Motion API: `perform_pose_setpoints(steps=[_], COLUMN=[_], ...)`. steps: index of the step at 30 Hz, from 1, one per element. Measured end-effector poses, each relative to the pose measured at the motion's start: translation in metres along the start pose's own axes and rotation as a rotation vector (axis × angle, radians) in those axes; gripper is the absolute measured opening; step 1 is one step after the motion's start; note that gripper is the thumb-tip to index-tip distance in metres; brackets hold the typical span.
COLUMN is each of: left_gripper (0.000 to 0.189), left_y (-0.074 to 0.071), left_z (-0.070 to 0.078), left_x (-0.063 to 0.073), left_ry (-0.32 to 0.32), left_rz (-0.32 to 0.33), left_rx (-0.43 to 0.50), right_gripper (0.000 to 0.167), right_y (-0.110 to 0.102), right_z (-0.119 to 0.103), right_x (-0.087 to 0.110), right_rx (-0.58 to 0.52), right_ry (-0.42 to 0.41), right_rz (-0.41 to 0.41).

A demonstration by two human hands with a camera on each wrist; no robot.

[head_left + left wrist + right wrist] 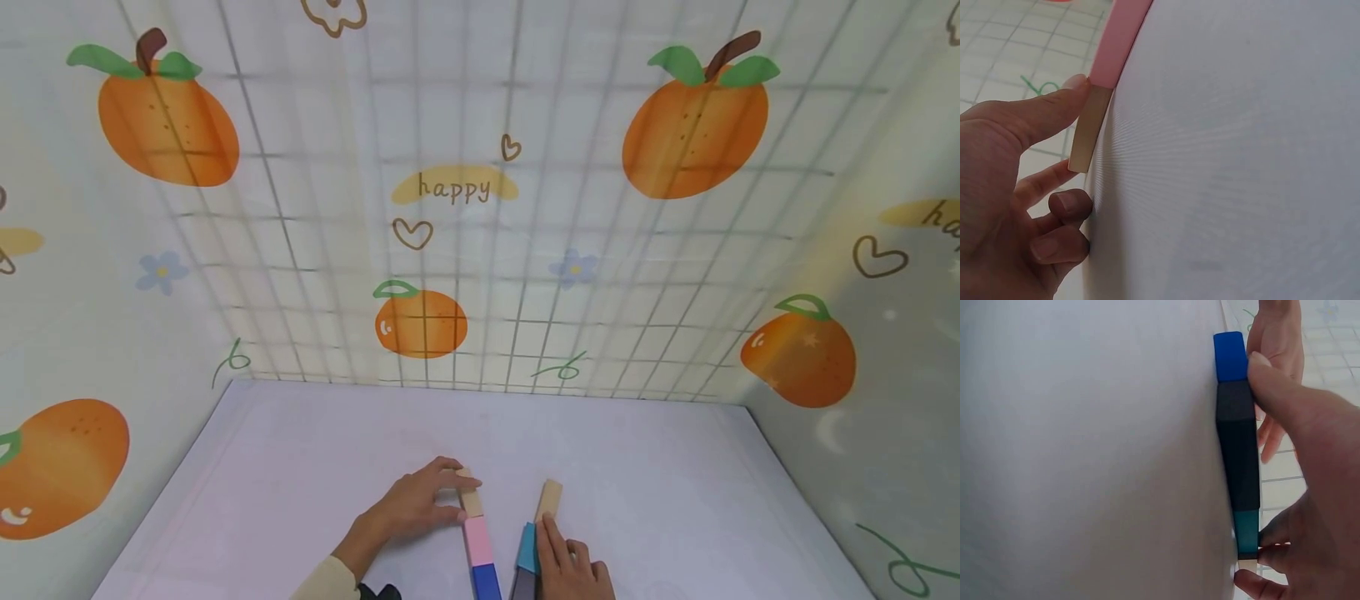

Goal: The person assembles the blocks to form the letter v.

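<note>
My left hand [420,500] pinches a pale wooden block [471,502]. Its thumb touches the joint with a pink block [477,542], while a finger reaches the wooden block's far end. A blue block [486,581] follows the pink one, end to end. My right hand [570,560] lies along the right side of a second row, with fingers at the joint of another wooden block [551,497] and a teal block [527,546]. Behind the teal block comes a dark grey block [524,583]. In the right wrist view my right thumb touches near a blue block [1230,357].
A white table top [337,433] carries both rows, with a gap between them. Curtain-like walls [300,250] printed with oranges and grid lines stand behind and at the sides. A small black object [380,592] shows near the left sleeve [330,581].
</note>
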State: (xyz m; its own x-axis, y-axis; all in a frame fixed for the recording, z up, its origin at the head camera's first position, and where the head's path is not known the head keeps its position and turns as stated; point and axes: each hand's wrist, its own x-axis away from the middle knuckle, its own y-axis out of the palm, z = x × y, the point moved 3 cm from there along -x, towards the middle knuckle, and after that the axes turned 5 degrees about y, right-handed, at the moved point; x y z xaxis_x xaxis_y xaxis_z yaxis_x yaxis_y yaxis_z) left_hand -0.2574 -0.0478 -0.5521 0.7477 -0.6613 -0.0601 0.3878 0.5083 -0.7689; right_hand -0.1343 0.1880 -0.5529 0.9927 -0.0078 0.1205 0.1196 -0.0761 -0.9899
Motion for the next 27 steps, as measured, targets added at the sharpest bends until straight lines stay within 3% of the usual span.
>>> perform_pose_setpoints(steps=[6,27], left_gripper=[0.035,0.034], left_y=[0.0001,0.0044], left_z=[0.0016,-0.0030], left_x=[0.0020,0.0005], left_ry=[0.001,0.019], left_rz=[0.008,0.022], left_rx=[-0.014,-0.044], right_gripper=[0.126,0.124], right_y=[-0.0003,0.0012], right_z=[-0.0010,-0.0004], right_x=[0.0007,0.0007], right_rx=[0.019,0.019], right_ry=[-0.002,-0.021], right_rz=[0.017,0.034])
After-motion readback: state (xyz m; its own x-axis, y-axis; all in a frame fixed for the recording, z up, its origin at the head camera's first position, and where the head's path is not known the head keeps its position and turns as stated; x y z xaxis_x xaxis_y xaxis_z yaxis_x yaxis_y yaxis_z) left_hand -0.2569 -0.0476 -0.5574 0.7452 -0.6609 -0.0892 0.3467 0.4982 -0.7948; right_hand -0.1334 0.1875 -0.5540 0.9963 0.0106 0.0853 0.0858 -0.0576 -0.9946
